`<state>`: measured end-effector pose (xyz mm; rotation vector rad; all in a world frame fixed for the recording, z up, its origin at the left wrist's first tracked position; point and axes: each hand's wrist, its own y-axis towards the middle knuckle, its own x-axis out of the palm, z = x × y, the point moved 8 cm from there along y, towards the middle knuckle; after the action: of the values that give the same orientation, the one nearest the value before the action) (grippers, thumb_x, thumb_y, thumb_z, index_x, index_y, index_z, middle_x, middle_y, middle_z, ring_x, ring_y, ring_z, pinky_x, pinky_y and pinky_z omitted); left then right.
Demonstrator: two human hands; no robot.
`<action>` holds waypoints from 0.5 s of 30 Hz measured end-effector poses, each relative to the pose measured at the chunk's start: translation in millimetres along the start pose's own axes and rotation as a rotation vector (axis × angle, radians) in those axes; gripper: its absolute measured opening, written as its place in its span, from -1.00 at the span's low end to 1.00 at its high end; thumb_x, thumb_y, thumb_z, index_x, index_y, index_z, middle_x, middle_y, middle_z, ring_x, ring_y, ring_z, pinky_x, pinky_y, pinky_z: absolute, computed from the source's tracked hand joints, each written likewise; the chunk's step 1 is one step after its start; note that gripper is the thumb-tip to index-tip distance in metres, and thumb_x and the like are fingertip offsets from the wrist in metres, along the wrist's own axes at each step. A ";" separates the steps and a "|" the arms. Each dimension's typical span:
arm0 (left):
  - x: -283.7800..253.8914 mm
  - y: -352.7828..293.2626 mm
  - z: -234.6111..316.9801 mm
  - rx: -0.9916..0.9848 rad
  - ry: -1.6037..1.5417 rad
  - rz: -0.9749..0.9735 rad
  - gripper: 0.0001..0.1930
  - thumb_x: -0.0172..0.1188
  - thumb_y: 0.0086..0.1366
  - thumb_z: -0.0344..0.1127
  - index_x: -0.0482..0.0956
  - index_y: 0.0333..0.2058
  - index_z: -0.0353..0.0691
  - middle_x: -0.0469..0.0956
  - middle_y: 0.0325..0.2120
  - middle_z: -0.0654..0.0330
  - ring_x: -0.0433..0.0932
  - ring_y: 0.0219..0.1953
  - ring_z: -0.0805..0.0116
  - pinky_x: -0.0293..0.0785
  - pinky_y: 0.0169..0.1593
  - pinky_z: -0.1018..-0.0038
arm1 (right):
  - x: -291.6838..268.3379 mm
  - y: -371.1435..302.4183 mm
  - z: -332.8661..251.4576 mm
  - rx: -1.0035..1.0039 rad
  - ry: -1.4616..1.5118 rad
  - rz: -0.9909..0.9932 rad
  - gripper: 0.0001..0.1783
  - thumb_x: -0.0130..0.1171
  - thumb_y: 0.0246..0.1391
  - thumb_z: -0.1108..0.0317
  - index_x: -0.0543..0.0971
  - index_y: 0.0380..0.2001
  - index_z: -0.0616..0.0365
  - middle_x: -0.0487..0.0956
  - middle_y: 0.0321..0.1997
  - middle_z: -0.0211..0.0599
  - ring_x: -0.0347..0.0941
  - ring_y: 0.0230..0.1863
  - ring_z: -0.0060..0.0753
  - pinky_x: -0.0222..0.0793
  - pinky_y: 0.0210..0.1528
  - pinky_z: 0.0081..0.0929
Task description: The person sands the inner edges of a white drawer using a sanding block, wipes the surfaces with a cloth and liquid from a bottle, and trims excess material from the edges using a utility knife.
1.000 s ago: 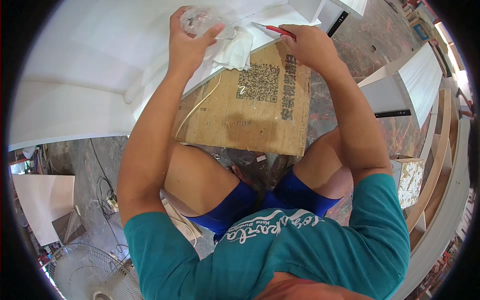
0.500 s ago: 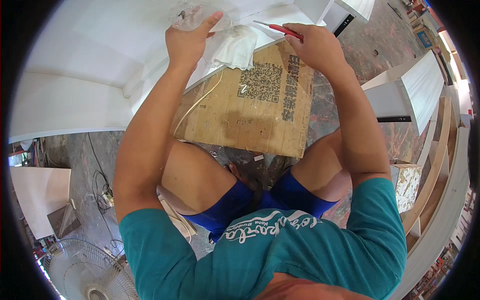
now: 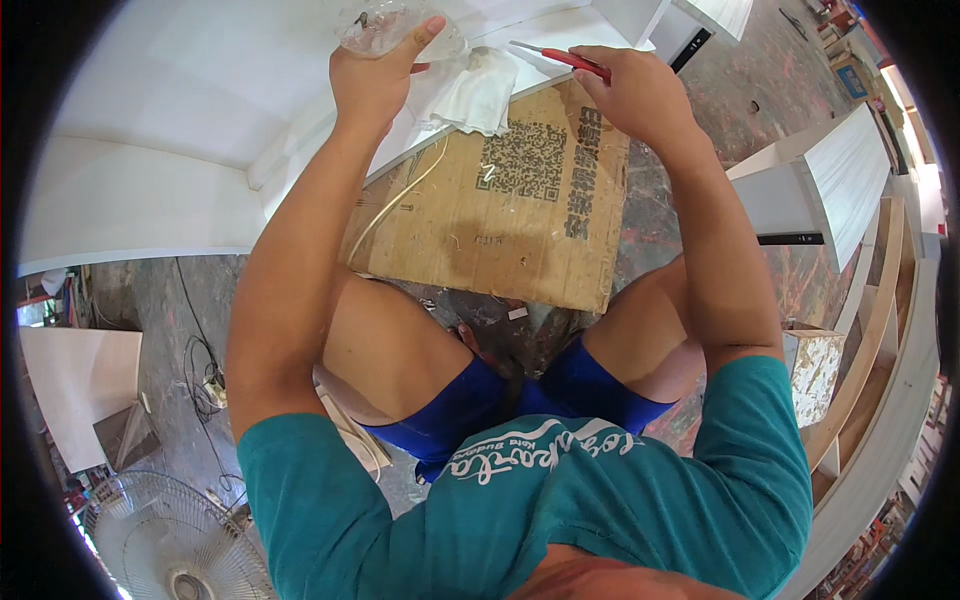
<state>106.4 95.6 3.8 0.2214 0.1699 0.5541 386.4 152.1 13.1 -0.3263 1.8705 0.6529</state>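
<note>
Up at the far side, my left hand (image 3: 372,88) grips a clear plastic container (image 3: 385,28), thumb along its side; something small and dark shows at its upper left. My right hand (image 3: 642,92) is closed around a slim red-handled tool (image 3: 572,60) with a narrow metal tip, which points left toward the container without touching it. Whether the tip is a knife blade or a scraper, I cannot tell. Between the two hands a crumpled white cloth (image 3: 478,95) lies over the edge of a white cabinet panel (image 3: 180,100).
A cardboard sheet (image 3: 440,240) with a thin pale cord (image 3: 395,205) lies before my knees. White drawer-like boxes (image 3: 810,190) stand at right, near a curved wooden frame (image 3: 865,340). At lower left are a wire-caged fan (image 3: 180,540), a black cable (image 3: 203,380) and a plywood piece (image 3: 80,385).
The clear container in my left hand has shifted and tilted slightly. My right hand and the red tool have moved barely to the right.
</note>
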 end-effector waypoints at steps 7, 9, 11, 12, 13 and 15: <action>-6.9 3.1 -1.5 0.061 0.124 0.021 -0.39 0.59 0.13 -0.08 0.66 0.01 -0.40 0.65 -0.04 0.08 0.61 -0.05 0.34 0.68 -0.10 0.38 | -2.0 -0.7 -0.9 0.010 -0.005 -0.014 -0.65 0.13 0.24 0.07 0.72 -0.01 -0.14 0.71 -0.19 -0.09 0.64 -0.14 0.07 0.56 -0.07 -0.06; -8.2 4.5 -5.3 0.085 0.097 0.033 -0.41 0.60 0.12 -0.06 0.68 0.00 -0.37 0.66 -0.07 0.11 0.61 -0.08 0.37 0.66 -0.10 0.40 | -2.6 -0.9 -1.0 0.015 -0.011 -0.017 -0.65 0.13 0.24 0.07 0.72 -0.01 -0.14 0.72 -0.19 -0.10 0.64 -0.14 0.07 0.56 -0.08 -0.05; -6.9 3.6 -3.5 0.079 0.157 0.034 -0.43 0.60 0.11 -0.04 0.70 -0.03 -0.33 0.67 -0.08 0.12 0.62 -0.09 0.38 0.66 -0.12 0.41 | -4.5 -1.1 -1.9 0.013 -0.026 -0.009 -0.65 0.13 0.24 0.06 0.72 0.00 -0.15 0.72 -0.20 -0.10 0.64 -0.15 0.07 0.57 -0.08 -0.05; -5.7 3.8 -3.9 0.078 0.156 0.034 -0.43 0.60 0.11 -0.04 0.70 -0.03 -0.33 0.67 -0.08 0.12 0.62 -0.09 0.38 0.66 -0.12 0.41 | -4.4 -1.1 -2.0 0.013 -0.027 -0.010 -0.65 0.13 0.24 0.06 0.72 0.00 -0.15 0.72 -0.20 -0.10 0.64 -0.15 0.07 0.57 -0.08 -0.05; -4.5 4.8 -4.8 0.071 0.147 0.034 -0.42 0.60 0.11 -0.03 0.70 -0.03 -0.33 0.67 -0.08 0.13 0.62 -0.10 0.37 0.66 -0.13 0.41 | -4.6 -0.8 -2.0 0.019 -0.029 -0.005 -0.65 0.14 0.24 0.06 0.72 0.00 -0.16 0.71 -0.21 -0.09 0.64 -0.15 0.08 0.57 -0.09 -0.05; -4.1 5.4 -6.5 0.063 0.137 0.033 -0.42 0.60 0.11 -0.02 0.70 -0.03 -0.33 0.67 -0.07 0.13 0.63 -0.11 0.37 0.66 -0.13 0.42 | -5.3 -0.8 -2.5 0.026 -0.032 -0.001 -0.65 0.14 0.24 0.05 0.72 0.00 -0.16 0.71 -0.21 -0.09 0.64 -0.16 0.08 0.57 -0.09 -0.05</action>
<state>98.9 99.0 -0.6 0.2480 0.3174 0.5976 386.9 149.6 18.3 -0.2985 1.8465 0.6286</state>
